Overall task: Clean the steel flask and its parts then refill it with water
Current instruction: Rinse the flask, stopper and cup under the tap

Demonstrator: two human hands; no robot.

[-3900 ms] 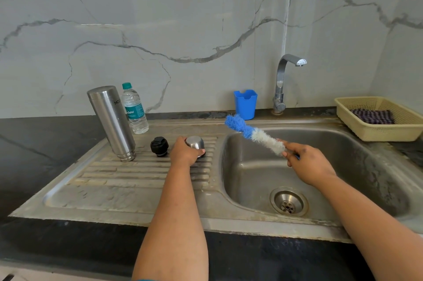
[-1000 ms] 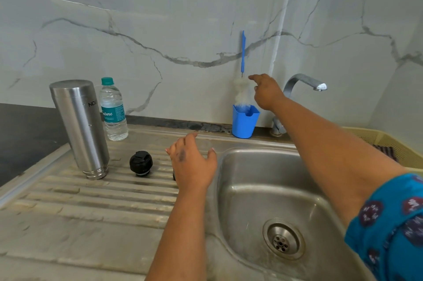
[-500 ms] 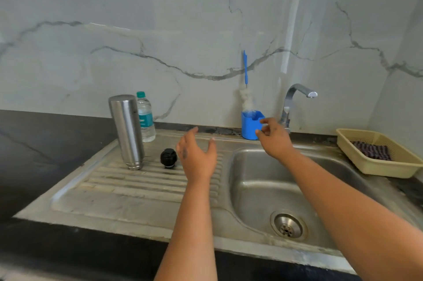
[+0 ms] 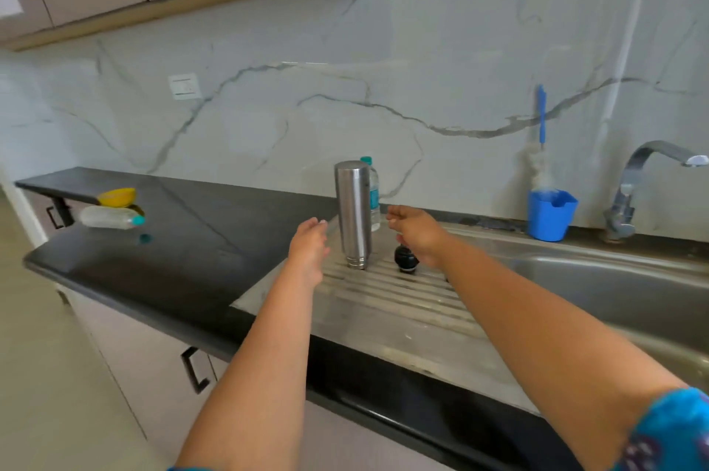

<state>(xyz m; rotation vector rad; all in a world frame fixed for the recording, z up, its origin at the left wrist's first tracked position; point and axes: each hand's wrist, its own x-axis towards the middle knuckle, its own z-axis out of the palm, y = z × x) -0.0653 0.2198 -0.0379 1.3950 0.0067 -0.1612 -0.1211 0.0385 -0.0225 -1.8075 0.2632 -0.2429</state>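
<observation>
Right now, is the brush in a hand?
No, the brush stands in the blue cup, and both hands reach toward the flask.

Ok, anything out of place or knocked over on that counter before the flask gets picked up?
One thing: a clear plastic bottle lies on its side at the far left of the black counter, beside a yellow object. The steel flask stands inverted on the drainboard, probably draining. No spill visible.

One head-worn camera looks forward and down over the sink's drainboard (image 4: 387,301) from close above
</observation>
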